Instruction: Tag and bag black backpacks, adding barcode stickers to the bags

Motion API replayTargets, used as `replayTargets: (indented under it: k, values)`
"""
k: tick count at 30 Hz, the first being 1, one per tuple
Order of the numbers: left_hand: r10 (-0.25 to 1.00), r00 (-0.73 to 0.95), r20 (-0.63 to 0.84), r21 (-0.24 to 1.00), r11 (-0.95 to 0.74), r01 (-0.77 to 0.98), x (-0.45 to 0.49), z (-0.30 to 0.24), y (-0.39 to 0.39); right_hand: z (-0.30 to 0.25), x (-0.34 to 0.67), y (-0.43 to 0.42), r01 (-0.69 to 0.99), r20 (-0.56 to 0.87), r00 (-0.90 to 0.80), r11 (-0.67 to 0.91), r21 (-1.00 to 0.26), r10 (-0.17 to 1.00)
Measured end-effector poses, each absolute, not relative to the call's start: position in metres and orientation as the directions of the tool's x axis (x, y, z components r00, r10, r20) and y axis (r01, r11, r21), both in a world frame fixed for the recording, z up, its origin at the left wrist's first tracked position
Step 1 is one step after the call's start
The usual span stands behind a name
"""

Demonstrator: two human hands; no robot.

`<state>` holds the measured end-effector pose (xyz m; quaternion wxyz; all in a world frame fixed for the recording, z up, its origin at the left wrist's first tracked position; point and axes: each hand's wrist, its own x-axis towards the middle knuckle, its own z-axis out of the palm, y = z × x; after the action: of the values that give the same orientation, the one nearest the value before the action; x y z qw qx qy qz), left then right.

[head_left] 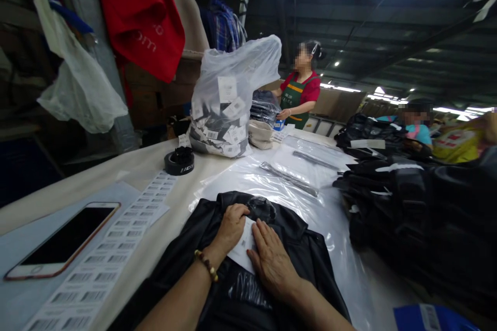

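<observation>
A black leather-like jacket (310,253) lies in front of me on clear plastic bags (337,238). On its chest, below the collar, is a white hang tag (243,256) with small print. My left hand (232,226) holds the tag's upper left edge between curled fingers; a beaded bracelet circles that wrist. Stretched out flat, my right hand (274,258) rests on the jacket, its fingers touching the tag's right edge. A piece of clear plastic (264,209) shows inside the collar, and a shiny strip (246,289) lies below the tag.
Left are a phone (64,240) and barcode sticker sheets (112,245). A black tape roll (179,161) stands near a plastic bag of tags (221,114). Black garments (411,207) pile up at right, beside a blue packet (430,318). A co-worker (298,95) stands across the table.
</observation>
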<state>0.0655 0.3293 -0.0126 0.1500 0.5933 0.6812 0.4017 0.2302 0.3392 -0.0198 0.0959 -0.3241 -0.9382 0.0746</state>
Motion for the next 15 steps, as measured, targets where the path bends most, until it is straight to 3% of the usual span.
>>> replayTargets:
  k: [6, 12, 15]
  values:
    - [0.955, -0.211, 0.207, 0.639, 0.032, 0.768, 0.064, -0.005, 0.328, -0.015, 0.229, 0.337, 0.592, 0.138, -0.765, 0.771, -0.234, 0.629]
    - [0.996, -0.031, 0.078, 0.438, -0.007, 0.899, 0.081, 0.018, 0.335, -0.014, 0.233, 0.333, 0.567, 0.159, -0.773, 0.781, -0.261, 0.614]
    - [0.997, 0.001, 0.08, 0.336, -0.028, 0.942, 0.091, 0.033, 0.351, -0.014, 0.233, 0.334, 0.547, 0.18, -0.779, 0.791, -0.275, 0.601]
